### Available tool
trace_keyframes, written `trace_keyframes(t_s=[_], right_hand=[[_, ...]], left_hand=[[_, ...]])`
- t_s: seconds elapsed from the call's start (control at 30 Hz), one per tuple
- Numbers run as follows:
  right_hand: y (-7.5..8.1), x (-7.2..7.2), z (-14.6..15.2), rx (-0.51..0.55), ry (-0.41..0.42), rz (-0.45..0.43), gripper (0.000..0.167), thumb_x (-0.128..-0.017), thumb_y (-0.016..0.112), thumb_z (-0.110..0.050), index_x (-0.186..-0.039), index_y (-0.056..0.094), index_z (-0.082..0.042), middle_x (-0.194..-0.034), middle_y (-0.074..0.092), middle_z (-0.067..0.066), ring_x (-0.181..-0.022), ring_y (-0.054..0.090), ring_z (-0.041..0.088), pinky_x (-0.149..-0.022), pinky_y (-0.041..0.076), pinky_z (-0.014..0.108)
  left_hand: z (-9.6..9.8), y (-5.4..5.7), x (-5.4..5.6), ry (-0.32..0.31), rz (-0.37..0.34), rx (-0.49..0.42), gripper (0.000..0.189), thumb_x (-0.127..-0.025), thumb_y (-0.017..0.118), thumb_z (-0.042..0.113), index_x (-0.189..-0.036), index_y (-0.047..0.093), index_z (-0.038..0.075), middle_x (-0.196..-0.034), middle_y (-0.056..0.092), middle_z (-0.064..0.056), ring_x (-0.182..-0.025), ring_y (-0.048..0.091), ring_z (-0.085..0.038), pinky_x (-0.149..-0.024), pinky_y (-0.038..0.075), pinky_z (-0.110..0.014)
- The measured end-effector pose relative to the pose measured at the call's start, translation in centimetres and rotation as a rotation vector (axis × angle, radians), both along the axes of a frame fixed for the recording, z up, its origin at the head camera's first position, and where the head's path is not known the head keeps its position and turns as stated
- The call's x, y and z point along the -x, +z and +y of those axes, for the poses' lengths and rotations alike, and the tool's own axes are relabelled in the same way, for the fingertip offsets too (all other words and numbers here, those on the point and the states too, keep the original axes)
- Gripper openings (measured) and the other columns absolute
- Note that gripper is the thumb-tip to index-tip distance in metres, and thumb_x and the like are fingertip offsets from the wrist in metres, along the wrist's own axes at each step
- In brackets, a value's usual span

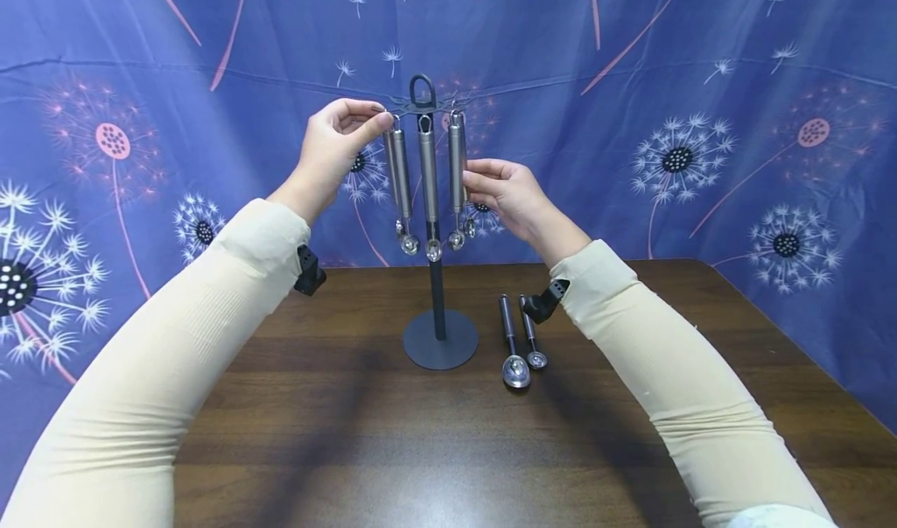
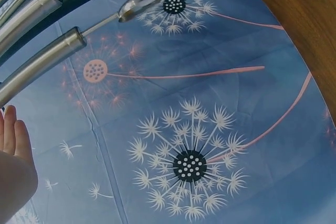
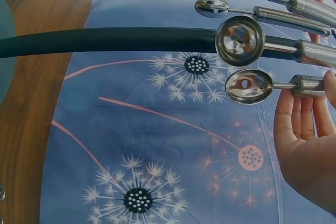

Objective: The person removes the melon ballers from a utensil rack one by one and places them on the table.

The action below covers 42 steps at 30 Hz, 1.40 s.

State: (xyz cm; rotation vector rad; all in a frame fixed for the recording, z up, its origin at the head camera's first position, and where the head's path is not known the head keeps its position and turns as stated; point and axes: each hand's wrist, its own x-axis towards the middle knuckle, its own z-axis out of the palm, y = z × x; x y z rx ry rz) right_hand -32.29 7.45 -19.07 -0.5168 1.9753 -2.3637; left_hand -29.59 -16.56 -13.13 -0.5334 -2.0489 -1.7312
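Observation:
A dark stand [image 1: 437, 283] with a ring on top carries several steel scoops with long round handles. My left hand [image 1: 329, 142], at the rack's left end, pinches the rack where the leftmost scoop [image 1: 392, 162] hangs. To the right and lower, my right hand [image 1: 508, 193] holds the handle of a rear scoop. In the right wrist view, that scoop's oval bowl [image 3: 249, 86] has a small hole, and the thumb and fingers grip its handle. A round-bowled scoop [image 3: 240, 40] hangs beside it. In the left wrist view, my left hand [image 2: 16, 156] shows only partly.
On the brown wooden table [image 1: 336, 434], a large scoop [image 1: 515, 371] and a smaller scoop [image 1: 536, 359] lie right of the stand's round base [image 1: 440, 353]. Behind the table hangs a blue cloth [image 1: 546, 61] with dandelion prints.

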Motion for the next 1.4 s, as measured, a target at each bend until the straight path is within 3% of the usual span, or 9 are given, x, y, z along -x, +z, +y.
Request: trace_keyframes(t_s=[0.17, 0.37, 0.67, 0.9, 1.2, 1.4], right_hand=[[0.1, -0.1, 0.4, -0.008, -0.032, 0.013, 0.033, -0.092, 0.065, -0.006, -0.123, 0.059, 0.002, -0.093, 0.067, -0.002, -0.085, 0.065, 0.012, -0.083, 0.055, 0.023], [0.2, -0.3, 1.1, 0.000, -0.064, 0.007, 0.038, -0.091, 0.066, -0.007, -0.128, 0.056, 0.001, -0.100, 0.064, -0.001, -0.100, 0.061, 0.017, -0.092, 0.052, 0.027], [-0.3, -0.2, 1.8, 0.007, -0.079, 0.008, 0.044, -0.092, 0.066, -0.009, -0.133, 0.053, 0.001, -0.101, 0.065, -0.001, -0.089, 0.064, 0.009, -0.084, 0.054, 0.021], [-1.3, 0.5, 2.3, 0.000, -0.102, -0.001, 0.033, -0.091, 0.067, -0.006, -0.122, 0.059, 0.002, -0.094, 0.067, -0.002, -0.084, 0.064, 0.009, -0.079, 0.055, 0.020], [-1.9, 0.6, 3.1, -0.058, -0.107, -0.018, 0.032, -0.091, 0.067, -0.010, -0.120, 0.059, -0.001, -0.093, 0.067, -0.003, -0.083, 0.064, 0.008, -0.083, 0.054, 0.022], [-2.0, 0.4, 3.1, -0.065, -0.107, -0.040, 0.035, -0.091, 0.068, -0.010, -0.123, 0.058, 0.000, -0.095, 0.067, -0.002, -0.088, 0.065, 0.010, -0.098, 0.050, 0.033]], left_hand=[[-0.1, -0.1, 0.0, -0.001, 0.014, -0.007, 0.033, -0.085, 0.076, 0.025, -0.113, 0.065, 0.010, -0.107, 0.067, 0.004, -0.108, 0.061, -0.011, -0.105, 0.043, -0.027], [-0.1, -0.1, 0.1, -0.004, 0.039, -0.009, 0.033, -0.085, 0.076, 0.023, -0.113, 0.066, 0.008, -0.105, 0.069, 0.002, -0.104, 0.064, -0.009, -0.104, 0.045, -0.028], [0.0, 0.2, -0.2, 0.042, 0.040, 0.019, 0.033, -0.083, 0.078, 0.024, -0.110, 0.067, 0.010, -0.104, 0.069, 0.004, -0.103, 0.064, -0.009, -0.100, 0.046, -0.027], [0.3, 0.5, -0.3, 0.029, 0.027, 0.024, 0.030, -0.083, 0.078, 0.021, -0.108, 0.064, 0.011, -0.099, 0.066, 0.006, -0.100, 0.063, -0.009, -0.098, 0.047, -0.025], [0.3, 1.6, -0.6, -0.030, -0.053, 0.111, 0.055, -0.088, 0.073, 0.023, -0.134, 0.048, 0.010, -0.130, 0.056, -0.004, -0.124, 0.054, -0.014, -0.108, 0.038, -0.030], [-0.3, 2.0, -0.4, -0.057, -0.128, 0.232, 0.066, -0.091, 0.068, 0.033, -0.148, 0.039, 0.018, -0.145, 0.046, -0.005, -0.136, 0.044, -0.012, -0.119, 0.026, -0.034]])
